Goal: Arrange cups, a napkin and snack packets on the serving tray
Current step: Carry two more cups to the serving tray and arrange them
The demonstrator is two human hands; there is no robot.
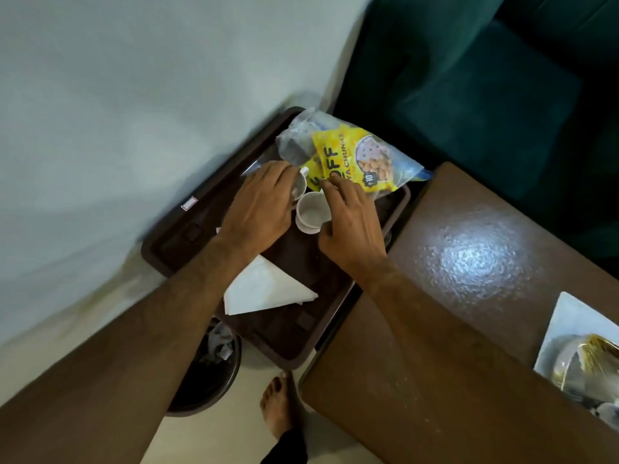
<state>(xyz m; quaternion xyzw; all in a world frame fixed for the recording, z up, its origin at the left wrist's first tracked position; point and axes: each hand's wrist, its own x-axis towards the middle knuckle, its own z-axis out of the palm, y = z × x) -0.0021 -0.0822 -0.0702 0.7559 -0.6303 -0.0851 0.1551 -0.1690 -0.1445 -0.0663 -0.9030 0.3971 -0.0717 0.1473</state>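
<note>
A dark brown serving tray (187, 226) sits between the wall and a wooden table. On it lie a folded white napkin (264, 289), two white cups and snack packets at the far end. My left hand (258, 209) grips the left cup (299, 185), mostly hiding it. My right hand (351, 226) holds the rim of the second cup (311, 211), which stands upright and empty. A yellow snack packet (355, 155) lies over a clear plastic packet (298, 135) just beyond the cups.
The brown wooden table (469, 262) runs along the tray's right side, with a white plate (569, 333) holding wrapped items at its right edge. A dark bin (214, 370) stands under the tray's near end. My bare foot (278, 403) is on the floor. A green sofa (485, 88) is behind.
</note>
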